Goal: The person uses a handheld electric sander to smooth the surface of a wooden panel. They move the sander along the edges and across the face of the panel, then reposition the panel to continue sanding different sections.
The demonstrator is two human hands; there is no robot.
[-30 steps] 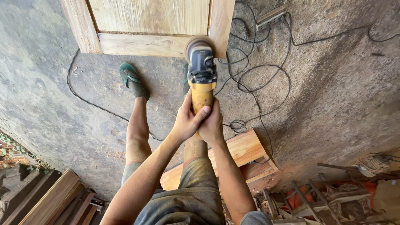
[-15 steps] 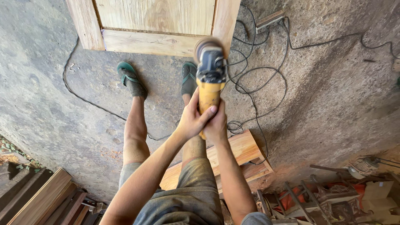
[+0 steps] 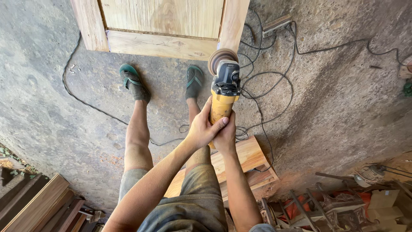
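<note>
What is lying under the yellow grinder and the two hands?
Under the grinder, held by the left hand and right hand, lie black cables on the concrete floor and a wooden board, partly hidden.

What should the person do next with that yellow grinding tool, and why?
Probably ease the sanding disc onto the right upright of the wooden door frame. Both the left hand and right hand grip the yellow grinder, and its disc sits right by that upright's lower end. The black cord loops nearby, so keeping the disc off it seems wise.
</note>
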